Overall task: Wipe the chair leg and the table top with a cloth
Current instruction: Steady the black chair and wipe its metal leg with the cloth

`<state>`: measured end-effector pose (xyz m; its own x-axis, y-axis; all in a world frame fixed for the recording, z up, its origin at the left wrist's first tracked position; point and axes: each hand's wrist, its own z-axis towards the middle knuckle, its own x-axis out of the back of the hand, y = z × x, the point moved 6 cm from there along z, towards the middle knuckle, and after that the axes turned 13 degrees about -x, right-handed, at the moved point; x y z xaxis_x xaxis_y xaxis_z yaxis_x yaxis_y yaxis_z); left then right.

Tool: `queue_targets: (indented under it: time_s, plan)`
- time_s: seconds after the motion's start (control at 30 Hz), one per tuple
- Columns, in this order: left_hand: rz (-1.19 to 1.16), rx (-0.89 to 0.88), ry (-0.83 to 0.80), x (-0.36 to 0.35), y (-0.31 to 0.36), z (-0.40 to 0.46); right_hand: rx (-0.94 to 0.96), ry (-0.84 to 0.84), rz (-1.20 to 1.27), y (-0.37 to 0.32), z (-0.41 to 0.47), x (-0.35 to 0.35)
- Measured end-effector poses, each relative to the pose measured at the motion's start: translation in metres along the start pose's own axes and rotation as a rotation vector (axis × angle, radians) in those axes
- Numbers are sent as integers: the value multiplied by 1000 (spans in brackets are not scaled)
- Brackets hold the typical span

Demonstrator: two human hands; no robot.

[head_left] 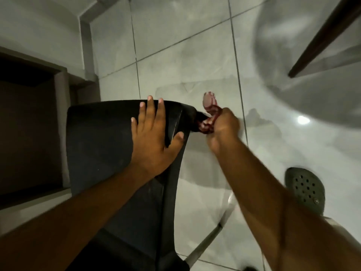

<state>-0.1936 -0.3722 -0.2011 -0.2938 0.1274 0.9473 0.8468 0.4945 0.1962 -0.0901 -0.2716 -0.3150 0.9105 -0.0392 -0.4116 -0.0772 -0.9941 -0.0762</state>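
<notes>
Pale tiles [195,61] are lying under a black chair [101,137]; the left hand [154,137] is pressing flat on it, fingers spread, while the right hand [222,126] is gripping a cloth [209,116] at its right corner.

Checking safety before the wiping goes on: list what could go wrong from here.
1. The left hand lies flat on the black chair; it may tip or slide on the glossy tiled floor.
2. The cloth is bunched in the right hand with a loose end dangling, which might snag.
3. The sandalled foot stands close and could get bumped.
</notes>
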Motion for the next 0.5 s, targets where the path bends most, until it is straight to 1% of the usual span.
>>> queue_targets:
  time_s: [0.07, 0.13, 0.2, 0.27, 0.3, 0.4, 0.5]
  plan:
    - [-72, -16, -98, -4, -6, -32, 27, -104, 160, -4, -36, 29]
    - [-74, 32, -179, -11, -11, -89, 4, -129, 189, 8, -64, 59]
    - [-39, 85, -237, -24, -11, -143, -11, -74, 140, 35, -83, 95]
    - [3, 110, -252, -36, -8, -177, -62, 33, 94, 82, -93, 127]
    - [19, 110, -233, -42, -7, -184, -99, 61, 66, 110, -96, 139]
    - [20, 126, -79, -53, -5, -188, -219, 111, -76, 184, -97, 169]
    - [10, 99, 26, -56, -7, -192, -245, 180, -136, 221, -95, 210]
